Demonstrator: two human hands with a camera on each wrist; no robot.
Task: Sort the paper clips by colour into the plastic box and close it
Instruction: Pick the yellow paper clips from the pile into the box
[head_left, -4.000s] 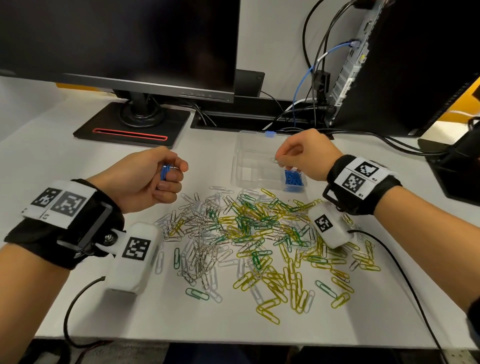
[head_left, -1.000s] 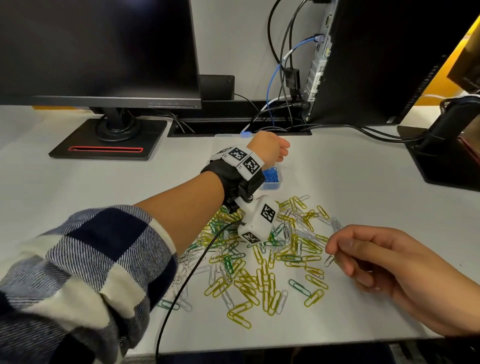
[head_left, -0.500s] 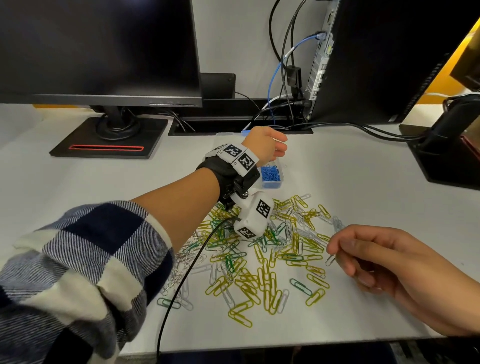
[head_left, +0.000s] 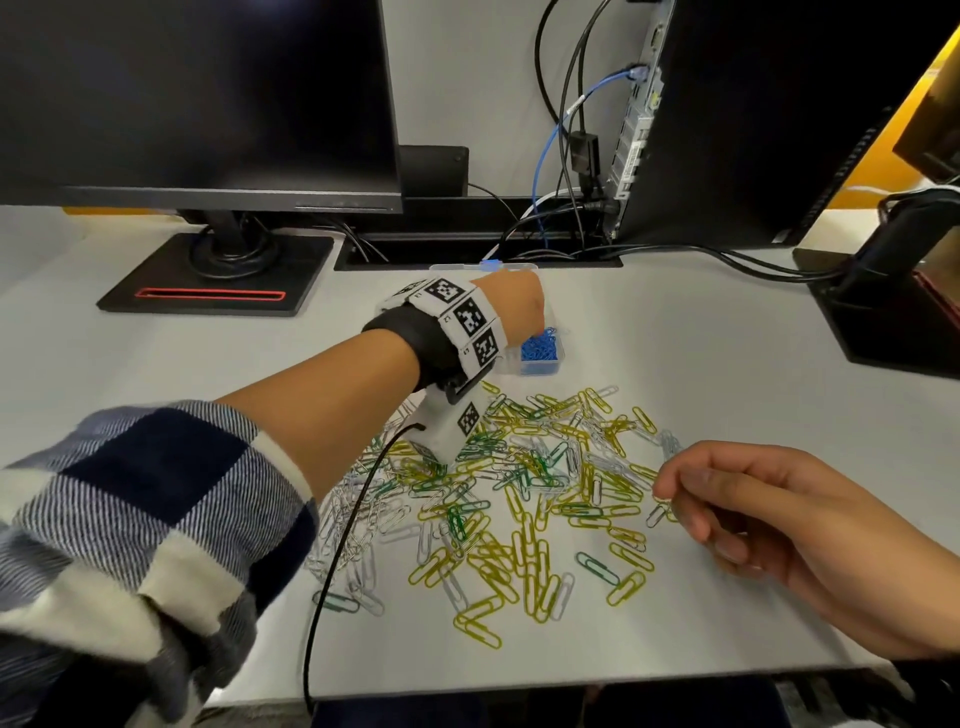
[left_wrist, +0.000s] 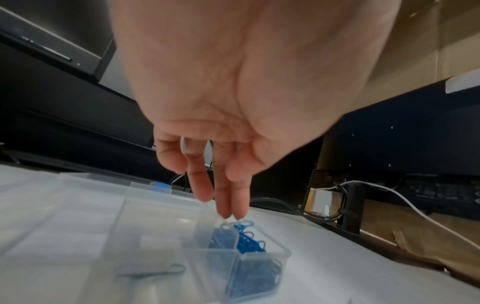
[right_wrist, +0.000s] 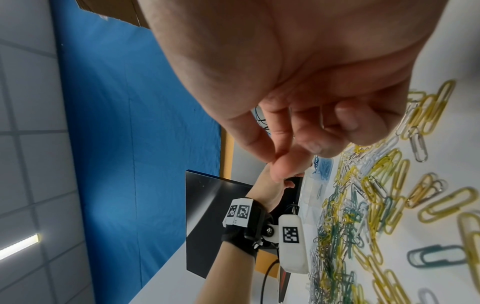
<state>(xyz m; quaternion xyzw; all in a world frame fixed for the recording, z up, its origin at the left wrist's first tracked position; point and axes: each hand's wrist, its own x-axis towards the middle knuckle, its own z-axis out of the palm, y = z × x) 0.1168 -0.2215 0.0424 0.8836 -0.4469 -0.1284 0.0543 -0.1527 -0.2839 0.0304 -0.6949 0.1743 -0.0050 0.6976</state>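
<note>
The clear plastic box (head_left: 460, 268) lies open at the back of the desk, and its front right compartment holds blue clips (head_left: 542, 353). My left hand (head_left: 519, 306) has reached across to it. In the left wrist view the fingers (left_wrist: 228, 207) point straight down just above the blue clips (left_wrist: 248, 240) and hold nothing. A grey clip (left_wrist: 155, 272) lies in the neighbouring compartment. A pile of yellow, green and silver clips (head_left: 519, 467) covers the desk in front. My right hand (head_left: 670, 486) hovers at the pile's right edge, fingers loosely curled, with no clip seen in it.
A monitor on a black stand (head_left: 218, 275) is at the back left. A computer tower (head_left: 727, 119) with cables stands at the back right, and another black stand (head_left: 893, 312) at the far right. The left wrist camera's cable (head_left: 332, 566) trails across the pile.
Four seconds ago my left hand held blue clips at the left and my right was at the box. The left has since reached the blue compartment and opened; the right drew back to the pile.
</note>
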